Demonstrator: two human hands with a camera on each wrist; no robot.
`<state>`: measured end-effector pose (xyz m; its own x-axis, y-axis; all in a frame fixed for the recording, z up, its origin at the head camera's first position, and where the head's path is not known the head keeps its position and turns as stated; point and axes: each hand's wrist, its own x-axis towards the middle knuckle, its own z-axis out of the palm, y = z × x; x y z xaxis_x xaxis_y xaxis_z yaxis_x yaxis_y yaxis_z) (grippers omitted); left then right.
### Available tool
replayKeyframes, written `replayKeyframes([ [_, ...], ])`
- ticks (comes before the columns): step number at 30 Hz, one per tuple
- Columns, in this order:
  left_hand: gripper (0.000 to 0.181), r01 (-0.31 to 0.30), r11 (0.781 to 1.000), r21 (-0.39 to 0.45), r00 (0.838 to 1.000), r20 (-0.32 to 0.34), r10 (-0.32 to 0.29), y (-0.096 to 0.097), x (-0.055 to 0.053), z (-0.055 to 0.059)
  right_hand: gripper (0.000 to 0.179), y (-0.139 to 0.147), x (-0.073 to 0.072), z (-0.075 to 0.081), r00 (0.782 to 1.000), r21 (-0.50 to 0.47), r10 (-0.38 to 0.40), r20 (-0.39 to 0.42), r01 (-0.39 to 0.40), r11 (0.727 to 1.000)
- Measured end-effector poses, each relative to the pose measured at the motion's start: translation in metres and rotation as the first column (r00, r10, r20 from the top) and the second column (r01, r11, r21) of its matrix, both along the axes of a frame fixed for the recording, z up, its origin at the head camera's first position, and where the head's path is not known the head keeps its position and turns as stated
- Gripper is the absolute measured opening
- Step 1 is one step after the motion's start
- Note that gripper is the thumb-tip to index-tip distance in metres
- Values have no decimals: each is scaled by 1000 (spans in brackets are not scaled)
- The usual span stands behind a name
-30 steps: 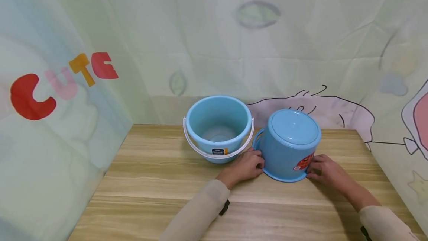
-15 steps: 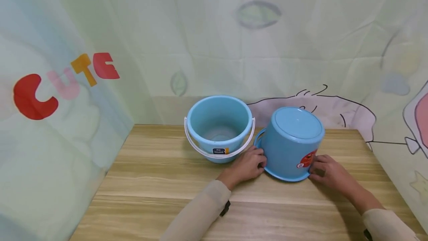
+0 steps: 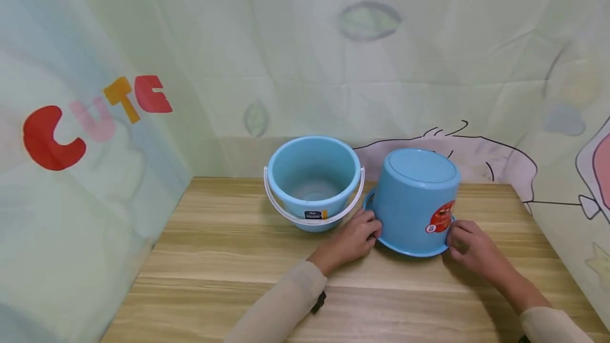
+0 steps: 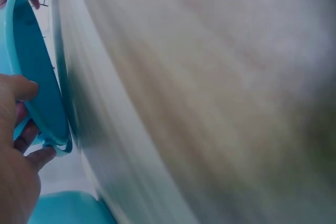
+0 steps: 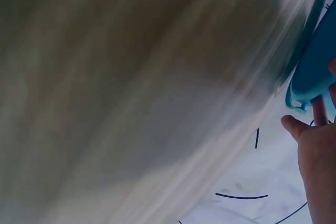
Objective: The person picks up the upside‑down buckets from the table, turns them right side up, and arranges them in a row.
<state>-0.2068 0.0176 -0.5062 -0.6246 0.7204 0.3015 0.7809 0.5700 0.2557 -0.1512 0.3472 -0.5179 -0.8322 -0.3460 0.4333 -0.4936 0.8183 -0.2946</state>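
A blue plastic bucket (image 3: pixel 410 210) stands upside down at the right, its base up and a red sticker on its side. It tips away from the person, the near rim off the table; its dark inside shows in the left wrist view. My left hand (image 3: pixel 350 240) grips the rim at the left, thumb under the edge and fingers near the blue handle. At the opposite side my right hand (image 3: pixel 476 250) pinches the rim below the sticker. Only part of the right hand's fingers (image 5: pixel 319 111) appears in the right wrist view.
A second blue bucket (image 3: pixel 314 208) stands upright just left of the left hand, its white handle (image 3: pixel 312 222) hanging across the front. Both are on a wood-grain table (image 3: pixel 229 269). Printed cloth (image 3: pixel 305 68) hangs behind the table and along its sides.
The upside-down bucket has tipped further back, its base moving up and slightly away and its near rim rising. Both hands stay on the rim, the right one shifting slightly right.
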Motion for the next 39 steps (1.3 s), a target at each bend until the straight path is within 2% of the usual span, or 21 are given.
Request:
replayKeyframes([
  [10, 18, -29, 990, 138, 1000, -2, 29, 3, 4, 5, 46, -10, 11, 6, 998, -151, -34, -56, 25, 988],
  [15, 20, -10, 984, 178, 1000, -24, 15, 3, 7, 4, 47, -11, 14, 11, 997, -202, -47, -63, 34, 979],
  [22, 23, -17, 969, 246, 997, -64, 33, 3, 11, 3, 46, -10, 16, 14, 996, -222, -14, -93, -7, 975],
  [30, 24, -14, 934, 356, 991, -118, 60, 2, 10, 5, 49, -17, 20, 21, 993, -216, -55, -109, 30, 976],
  [33, 25, -1, 919, 394, 991, -123, 54, 2, 10, 9, 46, -20, 20, 25, 984, -216, -58, -169, 20, 976],
  [35, 25, 9, 909, 416, 991, -129, 49, 3, 10, 11, 21, -20, 18, 27, 974, -210, -39, -223, -9, 978],
  [37, 26, 13, 902, 432, 990, -134, 49, 3, 11, 14, 12, -19, 15, 27, 956, -211, 0, -292, -65, 975],
  [38, 25, 13, 898, 440, 989, -135, 51, 3, 12, 15, 13, -18, 14, 27, 948, -206, 17, -317, -86, 975],
  [39, 25, 12, 895, 446, 989, -135, 54, 3, 13, 16, 25, -17, 13, 27, 941, -198, 30, -337, -102, 975],
])
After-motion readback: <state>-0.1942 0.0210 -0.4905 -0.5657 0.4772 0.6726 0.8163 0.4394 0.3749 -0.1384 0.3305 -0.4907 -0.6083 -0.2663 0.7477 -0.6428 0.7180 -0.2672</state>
